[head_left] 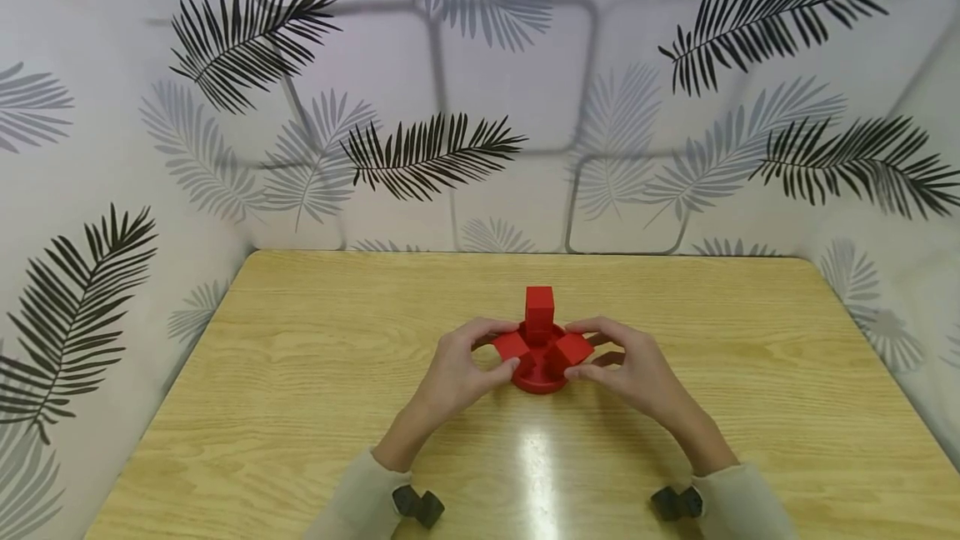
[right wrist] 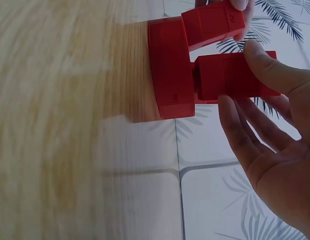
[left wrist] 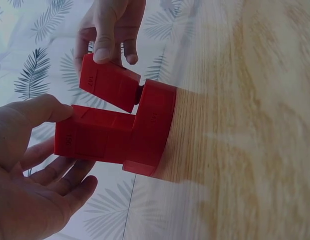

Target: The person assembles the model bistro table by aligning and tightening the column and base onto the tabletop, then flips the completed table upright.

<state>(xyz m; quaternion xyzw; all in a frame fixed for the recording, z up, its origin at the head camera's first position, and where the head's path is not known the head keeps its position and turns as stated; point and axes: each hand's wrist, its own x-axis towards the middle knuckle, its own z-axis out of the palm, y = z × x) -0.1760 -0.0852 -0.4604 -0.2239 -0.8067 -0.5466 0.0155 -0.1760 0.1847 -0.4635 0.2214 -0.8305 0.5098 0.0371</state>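
A red round base [head_left: 540, 387] with a raised rim sits on the wooden table, and three red blocks stand up from it. My left hand [head_left: 460, 365] pinches the left block [head_left: 513, 346] between thumb and fingers. On the other side, my right hand [head_left: 639, 371] pinches the right block [head_left: 574, 347] the same way. Both of these blocks lean outward from the middle of the base. Untouched, the back block [head_left: 539, 307] rises upright between them. In the right wrist view, a narrow neck joins the right block [right wrist: 227, 75] to the base [right wrist: 172, 70].
The light wooden table [head_left: 315, 340] spreads out on both sides of the base. Behind it and along the sides hangs a pale covering [head_left: 510, 190] with a leaf pattern. A small black device [head_left: 417, 506] is strapped at the left sleeve, another black device [head_left: 677, 503] at the right.
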